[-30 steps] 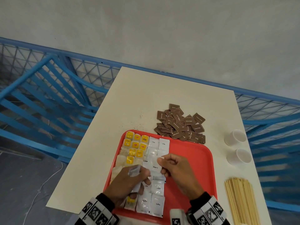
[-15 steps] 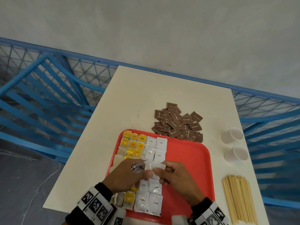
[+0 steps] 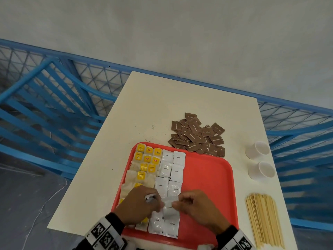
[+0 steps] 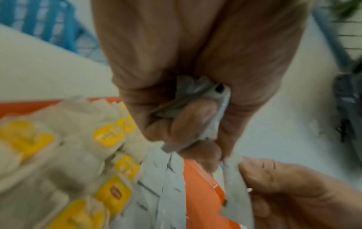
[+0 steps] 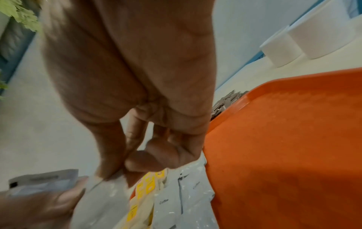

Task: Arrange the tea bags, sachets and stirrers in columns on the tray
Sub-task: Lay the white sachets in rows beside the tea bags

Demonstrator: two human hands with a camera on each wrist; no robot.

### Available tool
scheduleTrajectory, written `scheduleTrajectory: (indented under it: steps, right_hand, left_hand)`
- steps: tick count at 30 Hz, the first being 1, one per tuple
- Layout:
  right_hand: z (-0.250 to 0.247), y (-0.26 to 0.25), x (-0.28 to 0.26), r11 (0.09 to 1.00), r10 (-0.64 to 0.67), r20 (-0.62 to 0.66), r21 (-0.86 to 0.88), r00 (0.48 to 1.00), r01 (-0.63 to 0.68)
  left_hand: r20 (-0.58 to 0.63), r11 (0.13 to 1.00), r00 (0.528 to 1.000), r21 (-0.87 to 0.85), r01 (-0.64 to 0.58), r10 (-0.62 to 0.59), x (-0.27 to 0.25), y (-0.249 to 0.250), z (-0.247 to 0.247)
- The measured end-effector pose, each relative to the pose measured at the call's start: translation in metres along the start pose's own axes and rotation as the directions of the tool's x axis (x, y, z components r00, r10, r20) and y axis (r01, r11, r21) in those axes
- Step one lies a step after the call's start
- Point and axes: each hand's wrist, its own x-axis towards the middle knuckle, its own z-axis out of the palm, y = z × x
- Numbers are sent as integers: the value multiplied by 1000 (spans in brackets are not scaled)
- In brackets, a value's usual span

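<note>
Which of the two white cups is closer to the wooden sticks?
The nearer white paper cup, the one lower in the head view; the other white cup sits beyond it, farther from the wooden stirrers.

Table (image 3: 162, 109): cream top, rectangular; fine dark specks scattered on it left of centre.
Paper cups (image 3: 258, 149): two, white, lying on their sides near the table's right edge, one just in front of the other, mouths facing right.
Railing (image 3: 54, 98): blue metal, slats and mesh panels, behind and to both sides of the table.
Wall (image 3: 180, 33): plain grey.
Floor (image 3: 21, 204): grey; thin white cable lying on it at left.
Leaves (image 5: 21, 14): green, blurred, top-left corner of right wrist view.
</note>
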Motion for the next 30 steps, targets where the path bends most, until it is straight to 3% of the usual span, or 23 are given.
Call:
scheduleTrajectory:
  steps: [1, 4, 10, 16, 24, 28, 30]
  right_hand:
    - [-1, 6, 4, 999, 44, -70, 25, 997, -43]
    - [-7, 23, 23, 971, 216, -210, 145, 953, -188]
    - [-4, 45, 52, 909, 368, -278, 309, 888, -280]
    - [4, 51, 56, 943, 331, -397, 183, 856, -279]
    - [7, 54, 55, 959, 282, -452, 98, 846, -267]
    - [8, 46, 49, 964, 255, -442, 47, 860, -262]
    - [2, 43, 46, 963, 224, -512, -14, 829, -269]
  left_hand:
    - [-67, 1000, 997, -22, 22, -24, 2, -2, 2]
    - [-205, 992, 979, 119, 45, -20, 13, -18, 11]
    - [-206, 898, 975, 410, 160, -79, 37, -27, 18]
    - [-159, 827, 975, 519, 217, -156, 42, -24, 25]
    - [-147, 788, 980, 584, 195, -134, 45, -25, 30]
    - [-128, 847, 982, 497, 187, -142, 44, -25, 27]
    - [-159, 951, 981, 270, 149, -109, 42, -25, 22]
